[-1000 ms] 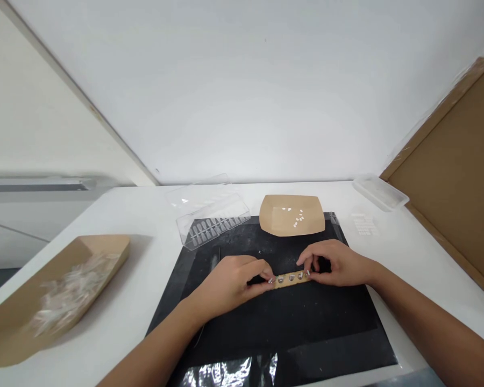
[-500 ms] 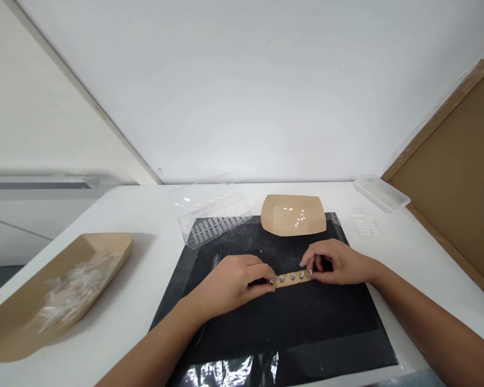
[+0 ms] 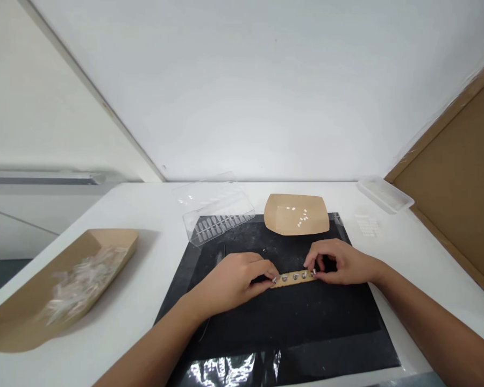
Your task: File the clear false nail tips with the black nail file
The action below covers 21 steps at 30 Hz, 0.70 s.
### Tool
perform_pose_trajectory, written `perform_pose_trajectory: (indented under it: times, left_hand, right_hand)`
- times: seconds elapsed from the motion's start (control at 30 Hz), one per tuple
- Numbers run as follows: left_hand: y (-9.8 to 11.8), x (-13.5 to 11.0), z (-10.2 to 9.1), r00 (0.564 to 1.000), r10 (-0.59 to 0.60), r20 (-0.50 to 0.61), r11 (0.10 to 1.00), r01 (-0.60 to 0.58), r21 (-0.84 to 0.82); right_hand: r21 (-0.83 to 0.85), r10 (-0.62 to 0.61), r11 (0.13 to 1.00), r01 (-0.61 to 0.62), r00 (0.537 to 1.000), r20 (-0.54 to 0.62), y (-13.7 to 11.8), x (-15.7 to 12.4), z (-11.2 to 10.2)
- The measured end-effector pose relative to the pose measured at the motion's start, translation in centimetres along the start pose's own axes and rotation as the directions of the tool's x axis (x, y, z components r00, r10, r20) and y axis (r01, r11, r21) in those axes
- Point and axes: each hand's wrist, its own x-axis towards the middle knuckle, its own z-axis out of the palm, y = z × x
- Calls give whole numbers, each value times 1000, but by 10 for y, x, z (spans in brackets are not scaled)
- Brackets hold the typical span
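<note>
The tan strip [image 3: 289, 281] lies on the black mat [image 3: 302, 322]; the left hand [image 3: 241, 277] pinches its nine o'clock end, the right hand [image 3: 342, 264] its three o'clock end. Its row of shiny studs [image 3: 294, 276] appears complete, but whether all is fixed, I cannot tell. At twelve o'clock, the cardboard tray [image 3: 282, 221] holds unused white pieces [image 3: 305, 218].

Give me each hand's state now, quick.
Left hand: closed, fingertips pinching the left end of the tan strip.
Right hand: closed, fingertips pinching at the tan strip's right end.
</note>
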Motion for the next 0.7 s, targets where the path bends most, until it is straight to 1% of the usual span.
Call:
perform_pose_trajectory:
  times: [0.3,0.53,0.6,0.7]
  left_hand:
    - [0,2,0,998,43,-50,999,-44,-26]
    - [0,2,1,997,22,-70,1000,-23,-18]
    - [2,2,0,998,26,-64,999,-28,-22]
    - [5,4,-2,998,28,-59,999,-30,-29]
  right_hand:
    - [-24,-21,999,21,1000,15,0,0,1]
    - [-43,-22,999,22,1000,14,0,0,2]
    - [-72,-49,996,48,999,-11,-2,1,4]
    - [-132,-117,986,105,990,-85,-8,3,8]
